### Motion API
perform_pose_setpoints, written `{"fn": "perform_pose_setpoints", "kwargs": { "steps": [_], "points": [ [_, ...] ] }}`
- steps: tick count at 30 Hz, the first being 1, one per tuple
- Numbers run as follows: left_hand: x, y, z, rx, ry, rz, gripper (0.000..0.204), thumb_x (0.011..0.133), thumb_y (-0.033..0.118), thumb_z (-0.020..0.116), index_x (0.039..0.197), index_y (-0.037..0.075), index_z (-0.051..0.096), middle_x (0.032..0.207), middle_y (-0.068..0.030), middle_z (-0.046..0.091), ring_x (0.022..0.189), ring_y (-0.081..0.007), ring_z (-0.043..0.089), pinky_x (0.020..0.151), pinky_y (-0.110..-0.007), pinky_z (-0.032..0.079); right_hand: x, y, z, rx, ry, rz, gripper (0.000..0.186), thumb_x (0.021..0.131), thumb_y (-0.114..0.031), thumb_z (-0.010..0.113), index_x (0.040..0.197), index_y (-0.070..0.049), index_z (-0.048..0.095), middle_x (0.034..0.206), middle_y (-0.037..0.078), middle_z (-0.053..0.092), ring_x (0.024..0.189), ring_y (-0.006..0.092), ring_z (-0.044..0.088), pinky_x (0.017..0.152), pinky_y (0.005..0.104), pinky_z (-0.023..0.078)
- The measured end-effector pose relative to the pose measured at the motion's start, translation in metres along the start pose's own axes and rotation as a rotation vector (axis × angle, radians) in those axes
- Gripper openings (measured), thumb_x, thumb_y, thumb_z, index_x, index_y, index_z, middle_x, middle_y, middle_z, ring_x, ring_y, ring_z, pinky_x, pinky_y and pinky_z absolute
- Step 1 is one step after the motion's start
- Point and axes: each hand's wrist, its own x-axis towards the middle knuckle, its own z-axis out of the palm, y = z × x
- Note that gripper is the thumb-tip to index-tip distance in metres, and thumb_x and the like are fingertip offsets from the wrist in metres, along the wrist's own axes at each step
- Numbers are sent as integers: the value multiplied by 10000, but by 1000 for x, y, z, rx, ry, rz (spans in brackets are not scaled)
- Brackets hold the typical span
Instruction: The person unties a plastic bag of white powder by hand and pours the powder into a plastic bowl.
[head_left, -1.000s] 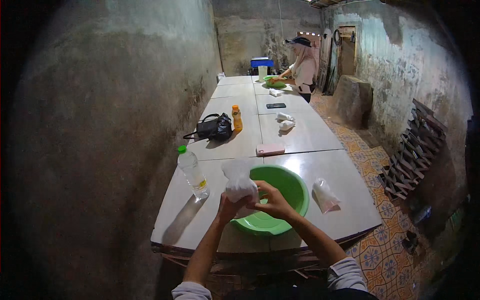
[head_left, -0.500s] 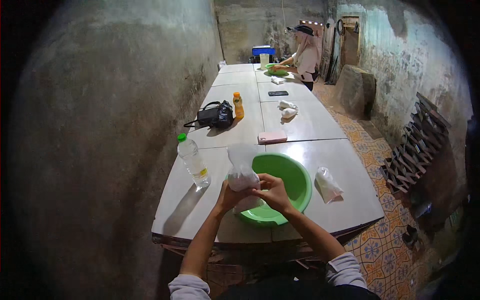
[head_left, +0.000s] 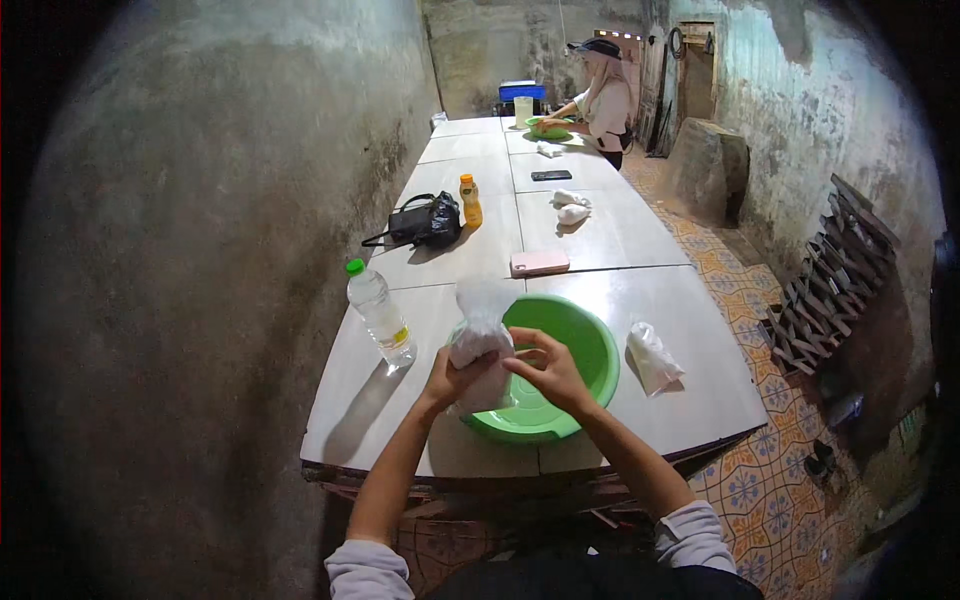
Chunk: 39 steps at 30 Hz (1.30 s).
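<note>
Toward the table's (head_left: 700, 408) near edge, the left hand (head_left: 452, 378) grips a white plastic bag (head_left: 484, 343) over the left part of the green basin (head_left: 598, 345); the right hand (head_left: 548, 370) has thumb and fingers parted beside it, contact unclear. With one hand mainly supporting it, the soft bag could slip or split, spilling.

We had before us a long table (head_left: 640, 245) topped with pale, seamed panels. Nearest us sat a wide green basin (head_left: 585, 350), with a green-capped bottle (head_left: 380, 318) upright to its left and a white plastic bag (head_left: 654, 358) lying to its right. Beyond it we had a pink-cased phone (head_left: 540, 263), then a black bag (head_left: 430, 222) beside an orange bottle (head_left: 471, 205) on the left and two white bundles (head_left: 573, 214) on the right. Farther along were a black phone (head_left: 551, 175), a white packet (head_left: 549, 150), a smaller green basin (head_left: 550, 132) and a pale container (head_left: 523, 110).
</note>
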Motion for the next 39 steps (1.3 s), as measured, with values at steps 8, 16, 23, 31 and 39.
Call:
{"fn": "perform_pose_setpoints", "kwargs": {
  "steps": [8,16,23,31,39],
  "points": [
    [15,9,-3,138,-219,-4,453,696,212,764,1067,25,585,986,-61,630,894,-131,581,813,-296,467,1,7,1,89,-20,24,485,818,-104,630,1216,66,411,1170,158,504,1008,215,554,860,319,481],
    [23,6,-27,305,-186,-42,431,702,244,744,1055,38,608,953,-59,642,859,-136,589,797,-289,456,5,3,-30,100,61,135,547,804,-165,659,1271,-37,405,1229,135,477,977,229,585,774,292,498],
    [32,23,-34,312,-329,17,485,664,252,762,1074,52,594,989,-67,636,891,-149,588,827,-295,452,39,-52,-45,-517,26,-310,595,715,-229,735,1241,-111,484,1170,119,529,1029,242,537,866,339,445],
    [52,32,-45,488,-401,18,514,609,242,784,1057,60,610,950,-63,654,828,-141,603,789,-297,468,72,-34,-50,-616,-78,-198,89,758,-107,688,784,-27,658,664,65,630,641,141,592,615,282,472],
    [66,53,-62,827,-499,-15,553,539,253,802,1014,34,624,875,-106,663,774,-182,614,753,-317,479,78,-16,-45,-568,9,-194,82,771,-111,677,794,-35,657,706,55,643,625,112,557,612,276,455]
  ]
}}
